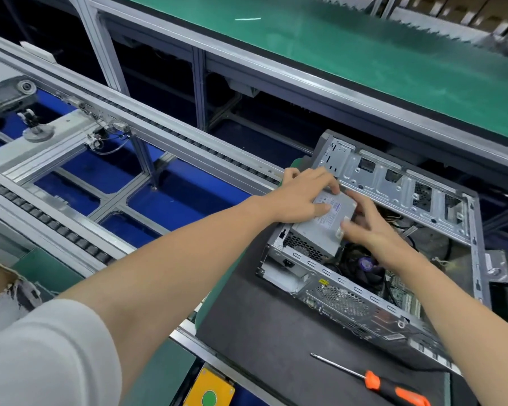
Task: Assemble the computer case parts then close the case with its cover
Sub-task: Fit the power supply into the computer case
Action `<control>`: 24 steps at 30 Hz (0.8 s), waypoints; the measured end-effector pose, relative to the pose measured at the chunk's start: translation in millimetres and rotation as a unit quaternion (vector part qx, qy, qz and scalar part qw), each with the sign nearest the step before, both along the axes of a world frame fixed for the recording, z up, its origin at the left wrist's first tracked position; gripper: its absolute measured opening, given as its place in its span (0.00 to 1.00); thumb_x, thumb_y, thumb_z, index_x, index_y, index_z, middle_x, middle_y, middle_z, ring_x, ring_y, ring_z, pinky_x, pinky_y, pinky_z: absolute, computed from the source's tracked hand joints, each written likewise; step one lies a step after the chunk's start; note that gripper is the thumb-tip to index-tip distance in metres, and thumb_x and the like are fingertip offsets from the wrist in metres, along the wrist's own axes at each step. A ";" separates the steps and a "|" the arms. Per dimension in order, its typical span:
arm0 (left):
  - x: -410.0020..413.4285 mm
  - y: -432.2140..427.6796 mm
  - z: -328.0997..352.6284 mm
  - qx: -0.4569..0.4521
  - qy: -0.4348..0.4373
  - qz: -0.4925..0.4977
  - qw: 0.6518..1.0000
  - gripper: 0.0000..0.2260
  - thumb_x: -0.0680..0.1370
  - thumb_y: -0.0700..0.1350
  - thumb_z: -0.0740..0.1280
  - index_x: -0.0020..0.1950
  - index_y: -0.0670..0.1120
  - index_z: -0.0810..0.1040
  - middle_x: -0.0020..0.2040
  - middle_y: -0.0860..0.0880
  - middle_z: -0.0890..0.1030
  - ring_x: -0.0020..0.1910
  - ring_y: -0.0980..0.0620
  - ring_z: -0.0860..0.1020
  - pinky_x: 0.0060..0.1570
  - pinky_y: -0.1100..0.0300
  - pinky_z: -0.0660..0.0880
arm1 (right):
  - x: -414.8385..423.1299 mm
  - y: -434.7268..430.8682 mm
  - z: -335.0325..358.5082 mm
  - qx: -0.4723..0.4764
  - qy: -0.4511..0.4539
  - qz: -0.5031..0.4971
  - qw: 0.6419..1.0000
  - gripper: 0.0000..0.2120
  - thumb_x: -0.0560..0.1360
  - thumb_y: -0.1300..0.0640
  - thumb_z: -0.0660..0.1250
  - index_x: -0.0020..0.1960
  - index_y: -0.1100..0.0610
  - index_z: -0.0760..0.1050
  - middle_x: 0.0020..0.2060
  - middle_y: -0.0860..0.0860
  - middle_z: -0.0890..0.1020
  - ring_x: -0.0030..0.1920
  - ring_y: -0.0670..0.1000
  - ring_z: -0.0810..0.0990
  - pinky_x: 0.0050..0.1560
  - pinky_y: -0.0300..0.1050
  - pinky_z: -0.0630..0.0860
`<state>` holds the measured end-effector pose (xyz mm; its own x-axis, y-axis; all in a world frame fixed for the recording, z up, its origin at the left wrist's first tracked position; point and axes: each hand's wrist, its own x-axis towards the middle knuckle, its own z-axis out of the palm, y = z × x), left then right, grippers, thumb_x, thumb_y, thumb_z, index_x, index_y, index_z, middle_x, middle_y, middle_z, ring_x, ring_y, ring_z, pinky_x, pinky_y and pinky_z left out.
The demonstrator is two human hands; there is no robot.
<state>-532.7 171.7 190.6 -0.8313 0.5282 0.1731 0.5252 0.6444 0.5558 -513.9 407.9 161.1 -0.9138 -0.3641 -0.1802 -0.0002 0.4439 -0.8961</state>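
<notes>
- Computer case [349, 300] lies open side up on a dark mat [261, 332] on the worktop [159, 373]. Its long axis runs from far left to near right.
- Power supply [314, 230] sits at the case's left end, label up, grille toward the person.
- Left grip [302, 197] lies over its top, fingertips hooked on the far edge.
- Right grip [373, 227] pinches its right end.
- The right forearm hides part of the interior, and the fan [364, 268] is only partly seen.
- Screwdriver [373, 380] lies on the mat, tip pointing left.

This is a factory assembly line. A roller conveyor [56, 227] on aluminium profile framing [143, 159] runs past a green-matted worktop [364, 54]. A yellow control box [198, 383] sits nearby, and an open computer case [393, 183] and a screwdriver [373, 379] lie on a black mat [261, 332].
</notes>
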 end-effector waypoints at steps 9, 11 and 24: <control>0.8 6.7 -4.1 0.038 0.000 0.012 0.999 0.14 0.77 0.44 0.68 0.63 0.52 0.74 0.61 0.56 0.73 0.65 0.55 0.68 0.67 0.48 0.58 | -12.3 -21.5 -10.9 -0.074 -0.115 -0.135 0.981 0.22 0.72 0.38 0.72 0.60 0.50 0.82 0.53 0.49 0.88 0.59 0.56 0.85 0.65 0.59 0.78; 0.2 7.3 -5.0 0.038 0.000 0.009 0.999 0.16 0.75 0.47 0.67 0.62 0.53 0.74 0.60 0.56 0.73 0.64 0.56 0.67 0.63 0.50 0.58 | -9.8 -18.4 -10.4 -0.072 -0.100 -0.113 0.986 0.23 0.73 0.37 0.72 0.61 0.50 0.81 0.54 0.50 0.88 0.59 0.56 0.85 0.63 0.57 0.80; -9.8 11.1 -18.5 -0.056 0.073 0.024 0.995 0.20 0.75 0.50 0.60 0.68 0.57 0.72 0.62 0.62 0.69 0.79 0.57 0.55 0.72 0.55 0.42 | -24.9 -21.6 -10.0 0.170 0.034 -0.085 0.981 0.34 0.85 0.34 0.46 0.70 0.59 0.73 0.68 0.58 0.78 0.70 0.62 0.73 0.58 0.50 0.64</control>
